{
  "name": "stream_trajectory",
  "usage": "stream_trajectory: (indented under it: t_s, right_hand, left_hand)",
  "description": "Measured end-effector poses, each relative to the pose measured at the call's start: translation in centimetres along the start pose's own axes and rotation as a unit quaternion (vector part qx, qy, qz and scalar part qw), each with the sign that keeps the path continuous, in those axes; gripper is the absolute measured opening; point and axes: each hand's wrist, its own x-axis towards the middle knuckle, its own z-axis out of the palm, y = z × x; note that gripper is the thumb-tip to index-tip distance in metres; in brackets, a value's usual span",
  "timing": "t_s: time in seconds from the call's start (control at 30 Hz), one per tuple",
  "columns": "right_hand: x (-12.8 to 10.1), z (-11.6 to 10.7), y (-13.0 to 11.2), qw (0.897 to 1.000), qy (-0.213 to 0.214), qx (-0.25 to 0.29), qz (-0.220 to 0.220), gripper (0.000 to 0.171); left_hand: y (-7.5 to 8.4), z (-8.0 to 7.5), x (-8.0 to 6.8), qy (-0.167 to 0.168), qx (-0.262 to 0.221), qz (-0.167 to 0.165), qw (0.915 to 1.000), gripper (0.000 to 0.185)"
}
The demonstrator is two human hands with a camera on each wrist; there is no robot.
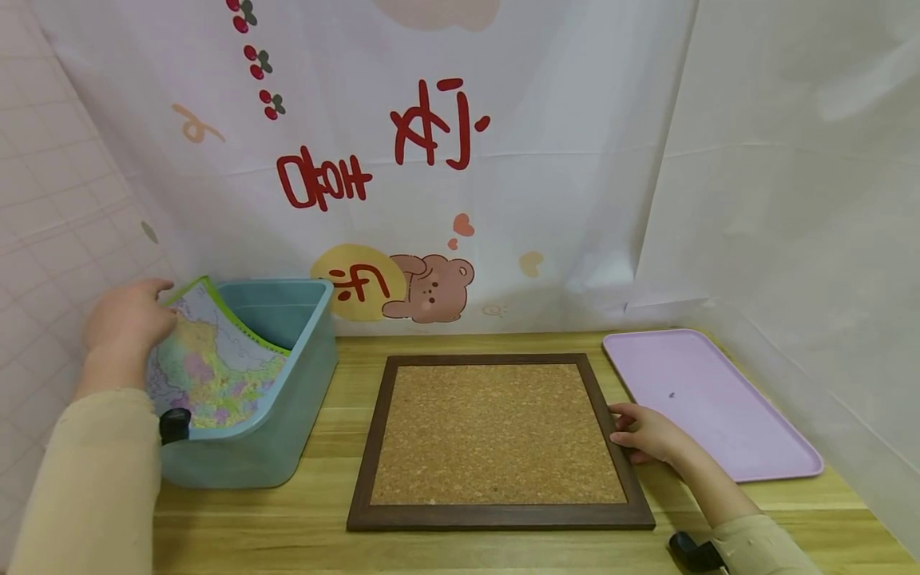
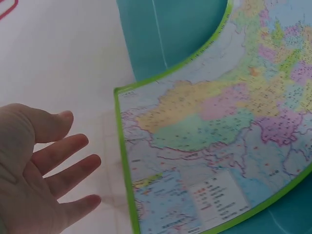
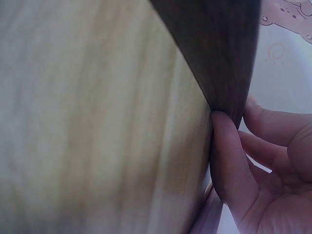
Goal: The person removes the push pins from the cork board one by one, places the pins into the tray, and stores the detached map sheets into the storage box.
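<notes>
a: where was your left hand (image 1: 125, 319), and why was it placed there?

b: your left hand was at the upper corner of the map sheet (image 1: 212, 363), which stood curved inside the teal bin (image 1: 287, 415) at the left of the wooden table (image 1: 323, 527). the sheet was wider than the bin, so it bowed against the walls and its corner rose above the rim, where a hand could reach it. in the left wrist view your fingers (image 2: 63, 168) were spread and nearly straight, just beside the green border of the map sheet (image 2: 204, 141); they were not curled round anything. whether a fingertip touched the corner could not be told from either view.

a: and your right hand (image 1: 647, 435)?

b: your right hand rested against the right side of the cork board (image 1: 496, 435), on its dark frame. the right wrist view showed your fingers (image 3: 229, 161) pressed to the edge of the frame (image 3: 214, 53), loosely bent, with nothing enclosed in them. judged from that placement, the contact steadied the board where it lay flat at the centre of the table.

a: what lay beside it?

b: a pink tray (image 1: 711, 399) lay just to the right of your right hand, flat on the table and apart from the board. a printed curtain (image 1: 431, 160) hung behind.
</notes>
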Motion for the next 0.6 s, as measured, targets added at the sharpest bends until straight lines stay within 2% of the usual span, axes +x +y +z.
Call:
stream_trajectory:
  t_s: [0.23, 0.6]
  right_hand:
    - [-0.1, 0.0, -0.2, 1.000, 0.002, 0.003, 0.001, 0.061]
    - [-0.2, 0.2, 0.0, 1.000, 0.005, -0.009, -0.004, 0.061]
  left_hand:
    - [1.1, -0.5, -0.5, 0.013, 0.003, 0.043, 0.9990, 0.055]
    - [2.6, -1.2, -1.8, 0.028, -0.016, 0.059, 0.9977, 0.061]
